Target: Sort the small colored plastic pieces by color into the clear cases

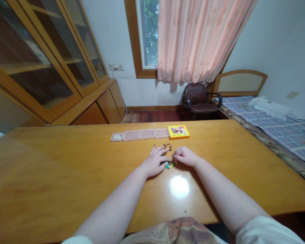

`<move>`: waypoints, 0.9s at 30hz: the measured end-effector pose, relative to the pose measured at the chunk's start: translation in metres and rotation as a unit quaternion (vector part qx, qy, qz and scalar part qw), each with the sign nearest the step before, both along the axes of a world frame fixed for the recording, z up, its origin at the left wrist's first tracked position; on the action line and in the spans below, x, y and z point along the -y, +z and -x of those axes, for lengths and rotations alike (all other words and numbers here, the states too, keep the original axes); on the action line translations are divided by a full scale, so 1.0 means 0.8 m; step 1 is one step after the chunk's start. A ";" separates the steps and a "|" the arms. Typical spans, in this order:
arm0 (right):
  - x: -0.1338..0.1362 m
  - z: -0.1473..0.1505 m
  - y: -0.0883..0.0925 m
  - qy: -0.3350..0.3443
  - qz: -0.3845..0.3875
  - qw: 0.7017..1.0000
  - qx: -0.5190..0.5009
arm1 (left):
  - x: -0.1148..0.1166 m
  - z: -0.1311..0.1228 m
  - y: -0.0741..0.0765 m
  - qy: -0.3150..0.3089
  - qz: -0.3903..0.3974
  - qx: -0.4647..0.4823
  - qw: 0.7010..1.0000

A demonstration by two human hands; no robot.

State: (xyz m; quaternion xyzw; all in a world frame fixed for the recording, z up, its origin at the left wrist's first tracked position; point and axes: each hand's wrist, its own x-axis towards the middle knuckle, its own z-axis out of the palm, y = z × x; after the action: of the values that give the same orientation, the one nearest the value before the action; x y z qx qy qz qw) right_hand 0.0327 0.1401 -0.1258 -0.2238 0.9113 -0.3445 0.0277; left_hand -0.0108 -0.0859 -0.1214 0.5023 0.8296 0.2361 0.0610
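Observation:
My left hand [157, 160] rests on the table with its fingers spread, its thumb beside a small cluster of green, yellow and blue pieces [170, 165]. On the right of that cluster, my right hand [185, 156] is closed, fingertips pinched together at the pieces. Whatever sits between those fingertips is too small to make out. Several tiny brown pieces [170, 148] lie scattered just beyond both hands, some close to the left fingertips. Part of the colourful cluster is hidden beneath the left hand.
A row of clear plastic trays [146, 134] lies beyond the hands, with a yellow box [178, 132] at its right end. One tiny piece [185, 211] is near the front edge of the wooden table [66, 176]. A chair [199, 98] stands past the far edge.

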 end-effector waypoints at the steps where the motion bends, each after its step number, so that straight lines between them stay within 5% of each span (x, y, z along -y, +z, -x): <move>1: 0.000 0.000 0.001 -0.005 -0.001 1.000 0.003 | 0.000 -0.001 0.001 -0.015 -0.002 0.004 1.000; 15: 0.003 0.000 0.000 -0.056 -0.034 0.998 -0.010 | 0.000 -0.002 0.011 -0.040 -0.003 0.015 0.999; 21: 0.001 0.003 -0.004 -0.140 -0.063 0.987 -0.048 | 0.001 0.003 -0.003 0.015 0.019 0.029 0.999; 27: 0.002 0.003 -0.002 -0.107 -0.046 0.991 -0.061 | 0.001 0.008 -0.012 0.079 0.024 0.023 0.996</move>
State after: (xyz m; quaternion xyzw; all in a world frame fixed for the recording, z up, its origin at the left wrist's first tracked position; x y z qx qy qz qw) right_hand 0.0306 0.1382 -0.1277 -0.1442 0.9448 -0.2892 -0.0544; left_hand -0.0172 -0.0865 -0.1309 0.4282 0.8705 0.2315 0.0729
